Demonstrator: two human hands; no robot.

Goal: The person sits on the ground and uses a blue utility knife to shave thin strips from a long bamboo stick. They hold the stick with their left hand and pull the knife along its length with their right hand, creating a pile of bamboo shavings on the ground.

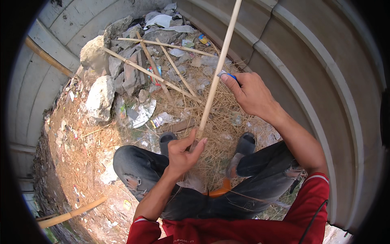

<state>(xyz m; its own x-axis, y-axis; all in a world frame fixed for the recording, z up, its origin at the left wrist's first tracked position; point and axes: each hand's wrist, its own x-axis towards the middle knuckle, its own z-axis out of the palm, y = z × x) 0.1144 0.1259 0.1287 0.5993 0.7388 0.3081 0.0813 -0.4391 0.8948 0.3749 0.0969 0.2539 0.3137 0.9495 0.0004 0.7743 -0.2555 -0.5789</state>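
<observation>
A long, pale bamboo stick (217,77) slants up from between my knees past the top of the picture. My left hand (180,156) is closed round its lower part. My right hand (256,93) grips a small blue-handled blade (232,76), and its grey metal end touches the stick's right side. Most of the blade's handle is hidden in the fingers. Past the stick, several thinner bamboo sticks (150,75) lie crossed on the ground and against rocks. Shavings and dry straw (217,142) cover the ground between my feet.
Grey rocks (99,97) and scraps of litter (142,114) lie ahead to the left. A ribbed metal wall (317,73) rises close on my right, and a pale wall (40,81) curves along the left. A bamboo pole (73,212) lies at lower left. Something orange (221,189) shows between my legs.
</observation>
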